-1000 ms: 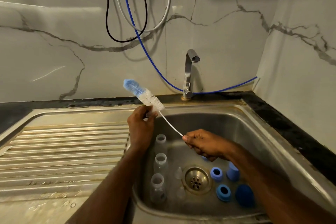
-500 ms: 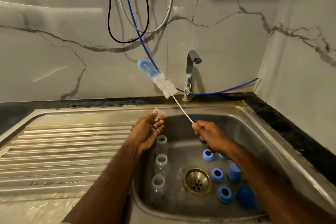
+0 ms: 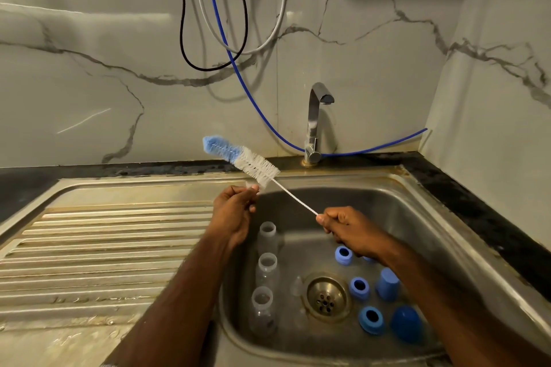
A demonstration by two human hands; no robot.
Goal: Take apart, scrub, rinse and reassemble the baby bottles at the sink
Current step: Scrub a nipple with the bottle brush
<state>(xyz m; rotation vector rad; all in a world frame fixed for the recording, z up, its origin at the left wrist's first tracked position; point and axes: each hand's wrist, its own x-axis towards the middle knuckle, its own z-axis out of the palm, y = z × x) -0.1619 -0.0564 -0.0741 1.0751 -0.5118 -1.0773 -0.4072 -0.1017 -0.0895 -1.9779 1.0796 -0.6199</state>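
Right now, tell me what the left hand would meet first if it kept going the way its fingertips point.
The left hand pinches a small clear piece and points up and away. First in that line are the white bristles of the bottle brush, just above the fingertips; depth is unclear, so it might slip past to the sink's back rim.

R hand (image 3: 347,228) holds brush (image 3: 241,159) stem; L hand (image 3: 235,211) pinches clear teat (image 3: 252,186) (bristles touching)

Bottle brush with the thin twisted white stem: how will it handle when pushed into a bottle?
The blue-and-white bristle bottle brush probably flexes: its stem is very thin, and the right hand holds it only at the far end. It looks light, since a fingertip hold keeps it aloft. The soft bristles should compress at the narrow neck of a clear plastic bottle.
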